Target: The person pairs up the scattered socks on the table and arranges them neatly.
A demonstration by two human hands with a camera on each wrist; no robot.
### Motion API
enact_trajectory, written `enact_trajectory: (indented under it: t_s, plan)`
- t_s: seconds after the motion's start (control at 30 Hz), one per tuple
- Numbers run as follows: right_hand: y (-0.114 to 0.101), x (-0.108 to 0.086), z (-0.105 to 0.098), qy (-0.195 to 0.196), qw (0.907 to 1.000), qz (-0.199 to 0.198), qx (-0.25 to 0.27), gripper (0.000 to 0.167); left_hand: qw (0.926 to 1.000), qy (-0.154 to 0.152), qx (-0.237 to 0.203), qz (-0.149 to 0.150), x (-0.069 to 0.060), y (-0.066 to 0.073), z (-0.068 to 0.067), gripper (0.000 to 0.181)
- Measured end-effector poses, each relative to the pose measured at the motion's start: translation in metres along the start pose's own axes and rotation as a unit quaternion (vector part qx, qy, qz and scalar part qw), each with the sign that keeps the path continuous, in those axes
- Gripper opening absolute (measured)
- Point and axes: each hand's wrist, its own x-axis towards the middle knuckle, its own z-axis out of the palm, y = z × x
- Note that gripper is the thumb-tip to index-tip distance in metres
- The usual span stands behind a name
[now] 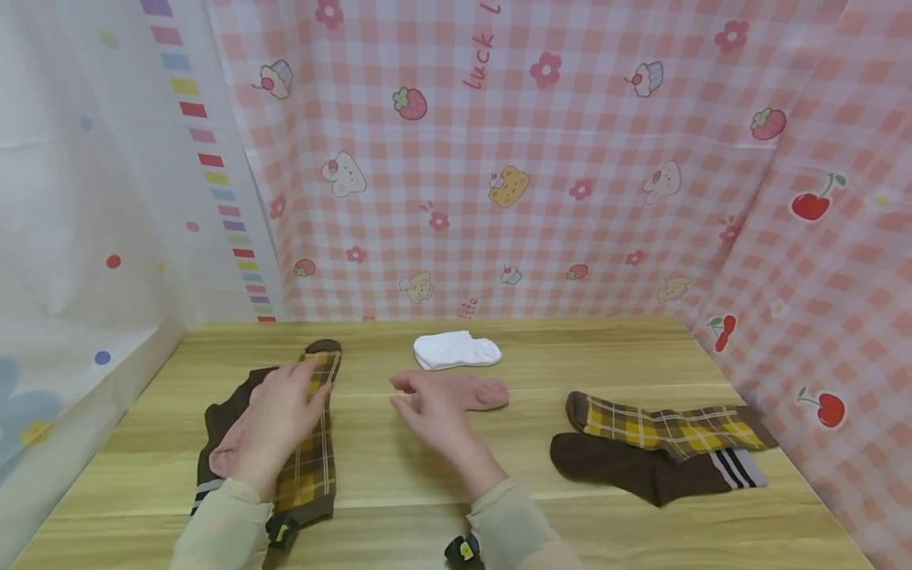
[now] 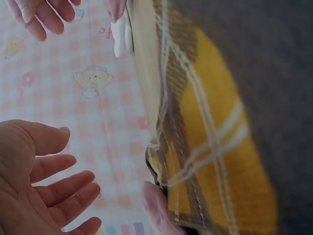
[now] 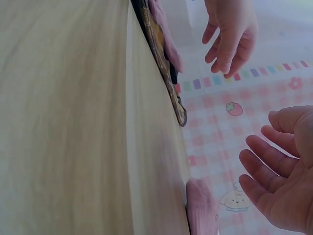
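My left hand (image 1: 281, 412) hovers over a group of socks on the left, its fingers loosely spread and holding nothing. Under it lie a pink sock (image 1: 226, 450), a dark brown sock (image 1: 216, 419) and a yellow-brown plaid sock (image 1: 313, 471), partly covered by the hand in the head view. My right hand (image 1: 438, 416) is held above the table beside another pink sock (image 1: 488, 393), hiding part of it. In the right wrist view, a gap shows between the right hand (image 3: 283, 171) and that pink sock (image 3: 201, 208); the fingers are relaxed.
White socks (image 1: 456, 351) lie at the back middle of the wooden table (image 1: 427, 514). At the right, a plaid sock (image 1: 641, 426) lies behind a dark brown sock (image 1: 616, 465) with a striped cuff. Patterned cloth (image 1: 456, 237) hangs behind the table and along both sides.
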Motion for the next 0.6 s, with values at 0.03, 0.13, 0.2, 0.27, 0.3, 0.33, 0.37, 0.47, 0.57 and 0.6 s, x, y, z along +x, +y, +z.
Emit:
enact_trajectory:
  t_s: [0.03,0.13,0.2,0.27,0.3,0.33,0.37,0.47,0.57,0.6]
  plan:
    - [0.000,0.001,0.001,0.000,1.0000,-0.003,-0.005,0.026,1.0000,-0.001,-0.001,-0.004,-0.001,-0.001,0.000,0.042]
    - [-0.002,0.002,0.006,0.002,0.9997,-0.016,-0.020,0.025,0.9999,0.001,-0.002,-0.011,-0.004,-0.006,-0.002,0.042]
    - [-0.004,0.004,0.009,0.000,0.9993,-0.018,-0.032,0.026,0.9998,0.005,-0.001,-0.017,-0.006,-0.010,-0.004,0.041]
    - [-0.005,0.005,0.012,-0.005,0.9991,-0.016,-0.040,0.026,0.9997,0.006,-0.001,-0.022,-0.008,-0.014,-0.006,0.040]
    - [-0.006,0.005,0.013,-0.007,0.9990,-0.015,-0.041,0.026,0.9997,0.006,0.000,-0.025,-0.009,-0.016,-0.007,0.040]
    - [-0.007,0.006,0.014,-0.010,0.9990,-0.014,-0.042,0.026,0.9996,0.008,0.000,-0.027,-0.009,-0.017,-0.008,0.040]
    - [-0.008,0.006,0.015,-0.013,0.9990,-0.013,-0.042,0.026,0.9996,0.010,0.002,-0.028,-0.010,-0.019,-0.008,0.040]
    - [-0.011,0.008,0.018,-0.018,0.9990,-0.011,-0.040,0.027,0.9994,0.015,0.005,-0.032,-0.013,-0.025,-0.010,0.041]
    - [-0.013,0.009,0.021,-0.022,0.9989,-0.009,-0.040,0.027,0.9989,0.010,0.009,-0.044,-0.016,-0.030,-0.012,0.041]
    - [-0.013,0.009,0.022,-0.022,0.9989,-0.008,-0.040,0.027,0.9989,0.009,0.011,-0.046,-0.017,-0.032,-0.012,0.041]
